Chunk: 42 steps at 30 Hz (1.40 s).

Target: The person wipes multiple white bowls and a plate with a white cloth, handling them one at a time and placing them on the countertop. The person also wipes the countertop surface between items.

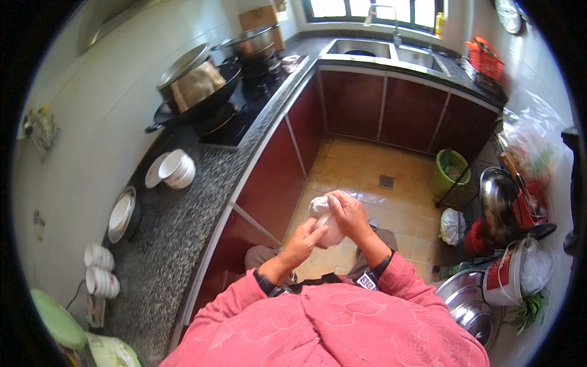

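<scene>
A small white crumpled item [319, 206], perhaps a cloth or scrubber, is between my hands, above the tiled floor. Under it is a pale rounded thing [331, 233], possibly a bowl or a bag; its kind is unclear. My right hand [347, 213] grips the two from the upper right, its thumb by the white item. My left hand [300, 244] holds the pale rounded thing from the lower left, with fingers against its side. Both hands are close together in front of my body, right of the granite counter.
Along the granite counter [169, 243] at left stand stacked bowls [178, 169] and a wok [206, 98] on the cooktop. A double sink [360, 48] lies ahead. At right are a green basket [451, 172], a metal lid [499, 202] and a white bucket [504, 277].
</scene>
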Motion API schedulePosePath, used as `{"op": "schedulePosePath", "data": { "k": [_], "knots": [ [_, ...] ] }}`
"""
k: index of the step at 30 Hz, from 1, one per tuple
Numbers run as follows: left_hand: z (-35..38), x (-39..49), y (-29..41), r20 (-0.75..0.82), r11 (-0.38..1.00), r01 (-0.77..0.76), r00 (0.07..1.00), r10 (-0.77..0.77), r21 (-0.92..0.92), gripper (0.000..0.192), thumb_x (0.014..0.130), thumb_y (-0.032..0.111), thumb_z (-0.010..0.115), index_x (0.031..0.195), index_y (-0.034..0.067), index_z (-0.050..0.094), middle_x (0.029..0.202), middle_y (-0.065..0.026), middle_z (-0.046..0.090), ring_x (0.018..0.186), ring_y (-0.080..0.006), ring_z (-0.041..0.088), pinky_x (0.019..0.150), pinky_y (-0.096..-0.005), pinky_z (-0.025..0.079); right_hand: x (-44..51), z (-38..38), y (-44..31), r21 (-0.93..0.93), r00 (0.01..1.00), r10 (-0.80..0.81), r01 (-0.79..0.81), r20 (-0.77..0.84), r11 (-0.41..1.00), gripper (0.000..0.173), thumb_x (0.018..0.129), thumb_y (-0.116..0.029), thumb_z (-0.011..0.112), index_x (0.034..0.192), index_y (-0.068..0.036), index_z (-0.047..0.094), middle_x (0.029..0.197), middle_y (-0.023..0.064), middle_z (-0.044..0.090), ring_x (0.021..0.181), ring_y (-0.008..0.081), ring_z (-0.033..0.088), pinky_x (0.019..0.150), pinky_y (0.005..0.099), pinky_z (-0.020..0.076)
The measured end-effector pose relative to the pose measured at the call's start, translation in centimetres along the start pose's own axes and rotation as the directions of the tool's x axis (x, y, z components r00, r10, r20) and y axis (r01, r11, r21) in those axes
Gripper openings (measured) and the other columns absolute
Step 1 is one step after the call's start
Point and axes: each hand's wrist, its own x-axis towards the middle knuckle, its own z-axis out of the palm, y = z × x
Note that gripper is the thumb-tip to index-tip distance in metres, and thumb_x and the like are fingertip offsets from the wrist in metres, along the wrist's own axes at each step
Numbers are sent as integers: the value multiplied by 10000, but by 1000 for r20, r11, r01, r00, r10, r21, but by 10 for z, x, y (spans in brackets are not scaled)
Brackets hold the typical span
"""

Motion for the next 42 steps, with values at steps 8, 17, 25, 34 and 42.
{"op": "schedulePosePath", "data": {
  "k": [8, 17, 25, 34, 42],
  "knots": [
    [-25, -17, 24, -37, 913, -39, 999, 26, -406, 373, 994, 237, 519, 1278, 4, 452, 1178, -105, 581, 1066, -228, 608, 844, -406, 554, 5, -33, 32, 759, 921, 355, -344, 159, 553, 389, 1003, -308, 438, 1205, -16, 598, 1116, 72, 654, 961, 175, 623, 828, 337, 521],
    [-30, -18, -16, 105, 988, 148, 984, -144, -33, 308, 951, 275, 602, 1153, 43, 613, 974, -14, 635, 839, -104, 588, 729, -261, 496, -22, 4, -8, 97, 958, -136, 115, 253, 989, 209, 946, -243, 536, 923, -63, 640, 847, 144, 641, 784, 341, 617, 703, 364, 492],
    [-49, -33, -22, 206, 782, 280, 958, -197, -556, 437, 916, 269, 657, 1249, 26, 512, 1188, -82, 600, 1108, -197, 578, 957, -360, 471, -41, -5, 12, 775, 838, 260, -543, 479, 322, 378, 967, -307, 525, 1175, -1, 602, 1130, 67, 644, 1045, 170, 593, 929, 308, 474],
    [-61, -18, -9, 139, 812, 181, 983, -123, -555, 590, 889, 392, 682, 1339, 89, 448, 1286, -103, 525, 1229, -254, 516, 979, -429, 479, -28, -31, -37, 549, 900, 110, -351, 423, 759, 268, 821, -143, 736, 1050, -43, 637, 954, 38, 655, 868, 112, 600, 757, 255, 487],
    [-53, -11, -51, 13, 550, 186, 953, -303, -814, 400, 928, 333, 573, 1182, 24, 575, 1041, -106, 684, 888, -206, 677, 794, -364, 575, -41, 29, -40, -262, 773, -467, 602, 430, 754, 202, 725, -222, 728, 866, -126, 621, 836, 41, 581, 833, 227, 603, 777, 395, 481]
  ]
}}
